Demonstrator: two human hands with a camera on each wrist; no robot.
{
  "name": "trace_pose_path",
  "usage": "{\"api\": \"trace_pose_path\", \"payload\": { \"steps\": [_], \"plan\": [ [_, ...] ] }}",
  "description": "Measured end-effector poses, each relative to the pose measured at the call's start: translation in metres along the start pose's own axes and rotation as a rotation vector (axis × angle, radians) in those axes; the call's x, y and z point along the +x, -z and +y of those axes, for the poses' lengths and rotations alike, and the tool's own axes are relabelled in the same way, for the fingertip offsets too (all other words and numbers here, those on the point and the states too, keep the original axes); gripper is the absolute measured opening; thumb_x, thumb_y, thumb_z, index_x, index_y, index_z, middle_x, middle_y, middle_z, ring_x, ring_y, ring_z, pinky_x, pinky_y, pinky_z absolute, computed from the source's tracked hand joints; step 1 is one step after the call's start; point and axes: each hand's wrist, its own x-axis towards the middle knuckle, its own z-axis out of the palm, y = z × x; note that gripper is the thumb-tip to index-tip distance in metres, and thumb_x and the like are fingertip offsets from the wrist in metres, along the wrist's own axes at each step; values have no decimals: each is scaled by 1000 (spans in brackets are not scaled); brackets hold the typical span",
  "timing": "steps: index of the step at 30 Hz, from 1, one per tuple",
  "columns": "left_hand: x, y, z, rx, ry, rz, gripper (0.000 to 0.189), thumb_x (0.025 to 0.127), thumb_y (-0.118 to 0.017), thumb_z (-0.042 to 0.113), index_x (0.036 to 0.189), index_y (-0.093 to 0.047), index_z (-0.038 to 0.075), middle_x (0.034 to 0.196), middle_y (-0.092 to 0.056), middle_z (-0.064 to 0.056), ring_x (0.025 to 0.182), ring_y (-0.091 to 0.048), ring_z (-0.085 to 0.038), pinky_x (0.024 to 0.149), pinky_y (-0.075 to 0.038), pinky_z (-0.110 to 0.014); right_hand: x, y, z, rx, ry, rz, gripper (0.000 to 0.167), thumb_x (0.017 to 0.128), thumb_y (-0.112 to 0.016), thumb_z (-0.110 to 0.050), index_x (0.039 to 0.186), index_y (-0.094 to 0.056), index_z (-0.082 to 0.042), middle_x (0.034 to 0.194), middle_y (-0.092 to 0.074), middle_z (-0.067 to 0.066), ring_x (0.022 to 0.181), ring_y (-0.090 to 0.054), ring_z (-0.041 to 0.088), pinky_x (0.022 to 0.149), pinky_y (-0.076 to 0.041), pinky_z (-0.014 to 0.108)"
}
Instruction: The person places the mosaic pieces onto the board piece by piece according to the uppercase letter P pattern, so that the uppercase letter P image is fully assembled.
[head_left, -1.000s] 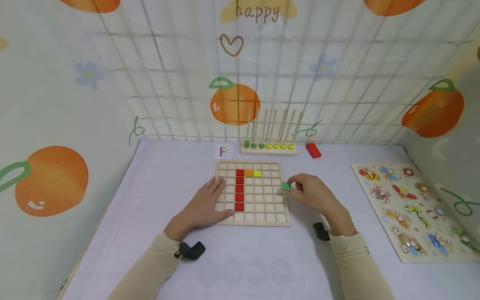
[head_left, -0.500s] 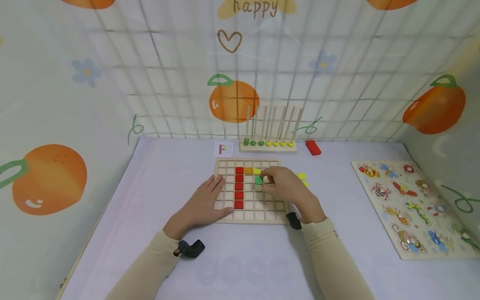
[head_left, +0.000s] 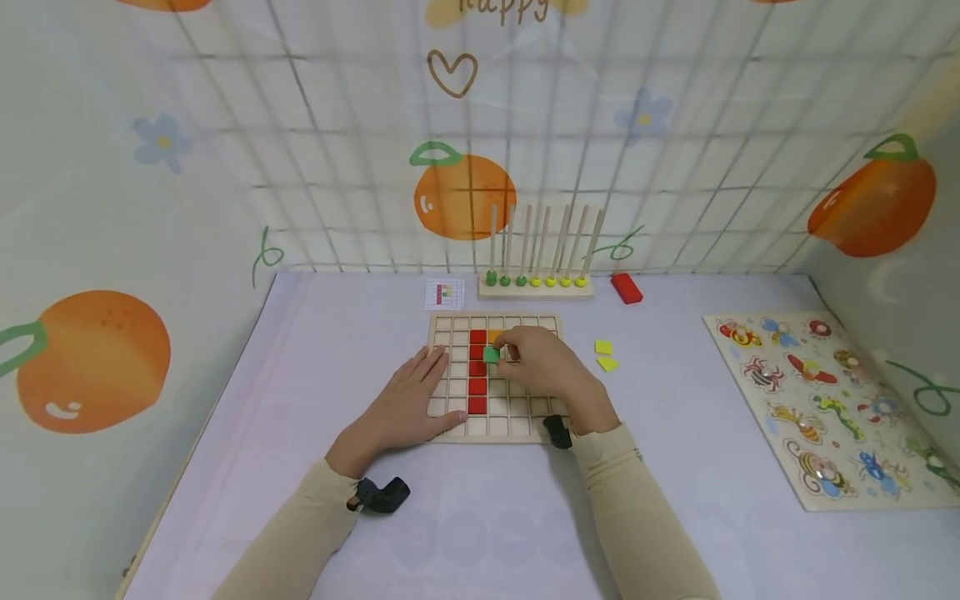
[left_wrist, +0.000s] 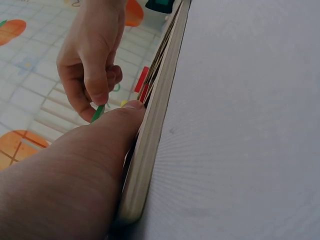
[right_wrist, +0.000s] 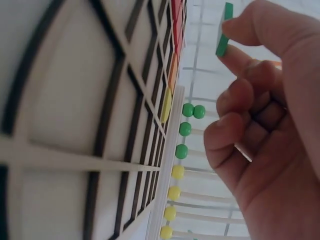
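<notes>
My right hand pinches a green square tile between thumb and index finger, over the wooden grid board just right of its red column. In the right wrist view the green tile stands edge-on, held above the board. Several red tiles fill that column, and an orange tile sits beside the top one. A yellow tile follows the orange one in the right wrist view; in the head view my right hand hides it. My left hand rests flat with spread fingers on the board's left edge.
Two yellow tiles lie right of the board. Behind it are a small pattern card, a bead stand with upright rods, and a red block. An insect puzzle board lies at the far right.
My right hand has carried the green tile leftward from the board's right edge to beside the red column, uncovering the two yellow tiles on the table. My left hand has stayed in place.
</notes>
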Motion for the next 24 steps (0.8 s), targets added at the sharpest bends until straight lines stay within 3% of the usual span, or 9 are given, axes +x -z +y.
{"api": "trace_pose_path", "payload": {
  "steps": [8, 24],
  "plan": [
    [1, 0, 0, 5, 6, 4, 103, 91, -57, 70, 165, -15, 12, 174, -10, -3, 162, -2, -26, 130, -14, -50, 1, 1, -1, -17, -65, -25, 31, 91, -66, -22, 120, -73, -12, 80, -57, 1, 77, -53, 16, 65, -42, 31],
    [1, 0, 0, 14, 1, 9, 104, 91, -57, 70, 165, -15, 11, 174, -11, -5, 162, -3, -27, 130, -16, -50, 1, -2, 5, -30, -77, -59, 29, 92, -66, -19, 119, -74, -12, 73, -53, 0, 70, -50, 15, 63, -39, 30]
  ]
}}
